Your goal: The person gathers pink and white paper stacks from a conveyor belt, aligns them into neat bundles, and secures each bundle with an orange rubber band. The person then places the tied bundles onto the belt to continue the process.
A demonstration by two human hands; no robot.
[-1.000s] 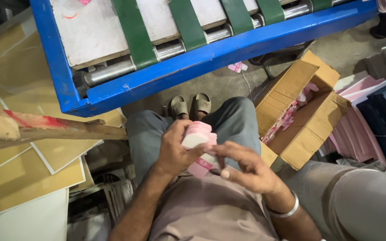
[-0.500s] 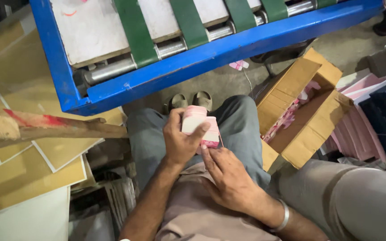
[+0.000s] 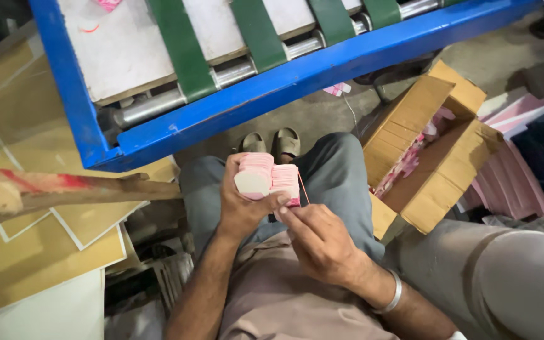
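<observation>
flat brown cardboard sheets (image 3: 51, 277) lie at the left, under a wooden beam (image 3: 64, 189). the blue-framed conveyor (image 3: 297, 69) with green belts runs above. the left hand (image 3: 243, 211) grasps a stack of pink tags (image 3: 266, 177) over the lap. the right hand (image 3: 322, 242) pinches a thin pink thread (image 3: 302, 189) at the stack's right end. an open cardboard box (image 3: 436, 170) of pink pieces stands at the right.

The right hand (image 3: 322, 242) has dropped below the pink stack (image 3: 269, 177); a thin string now shows.
</observation>
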